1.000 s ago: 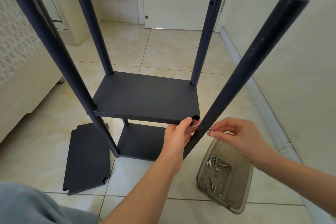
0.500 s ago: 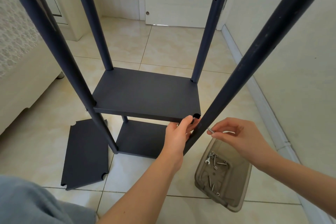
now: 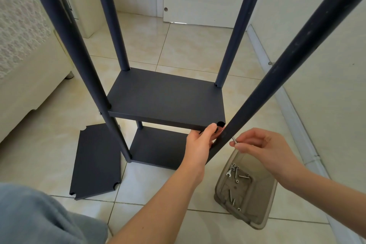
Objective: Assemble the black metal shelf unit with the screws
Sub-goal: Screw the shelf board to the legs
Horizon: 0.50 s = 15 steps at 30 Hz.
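1. Fastening in hand, about mid-task by my judgement: shelf unit [image 3: 65,25] stands on the floor [image 3: 198,45], between bed [image 3: 23,55] and wall [image 3: 326,65].
2. Done, as far as shown: lower shelf [image 3: 158,146] appears joined to the posts. Upper shelf [image 3: 166,99] sits against three posts, with a screw head visible at the near-left one.
3. Open item: the near-right corner notch [image 3: 220,124] of the upper shelf stands empty. The leaning post [image 3: 287,71] is just beside it, not seated.
4. Left hand [image 3: 200,142]: grips that corner, thumb on top, fingers curled under.
5. Right hand [image 3: 263,146]: pinches a screw [image 3: 234,140] at the post's side. Whether it has entered a hole cannot be told.
6. Left to do: this corner, then the panel [image 3: 97,160] lying flat on the floor at left. Higher holes in the posts are unfilled.
7. Stock: spare screws [image 3: 235,174] in a tray [image 3: 263,194] below the right wrist.
8. Room: wall near on the right, and the post's top leans toward it. The tray crowds the right forearm's side. Open floor lies beyond the unit.
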### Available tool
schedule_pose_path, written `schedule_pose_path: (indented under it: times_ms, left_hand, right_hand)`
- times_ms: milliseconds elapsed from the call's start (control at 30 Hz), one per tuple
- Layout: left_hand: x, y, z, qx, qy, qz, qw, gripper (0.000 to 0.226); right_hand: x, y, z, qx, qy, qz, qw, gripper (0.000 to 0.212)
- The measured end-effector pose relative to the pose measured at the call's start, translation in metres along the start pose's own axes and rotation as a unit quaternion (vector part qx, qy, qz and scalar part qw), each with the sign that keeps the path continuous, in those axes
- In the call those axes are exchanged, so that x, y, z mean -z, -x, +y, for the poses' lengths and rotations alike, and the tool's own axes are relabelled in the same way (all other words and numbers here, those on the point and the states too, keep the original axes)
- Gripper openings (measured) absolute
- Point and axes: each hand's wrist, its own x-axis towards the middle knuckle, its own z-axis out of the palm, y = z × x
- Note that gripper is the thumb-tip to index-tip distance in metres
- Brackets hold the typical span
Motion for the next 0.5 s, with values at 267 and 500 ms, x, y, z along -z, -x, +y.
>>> schedule_pose_path:
  times_ms: [267, 500]
  left_hand:
    - [0.0, 0.001, 0.003, 0.007, -0.002, 0.004, 1.0, 0.008]
    - [0.0, 0.004, 0.004, 0.015, -0.004, 0.007, 1.0, 0.01]
  right_hand:
    - [0.0, -0.004, 0.001, 0.029, 0.029, 0.006, 0.999, 0.007]
    - [0.003, -0.01, 0.0, 0.055, 0.077, -0.006, 0.996, 0.012]
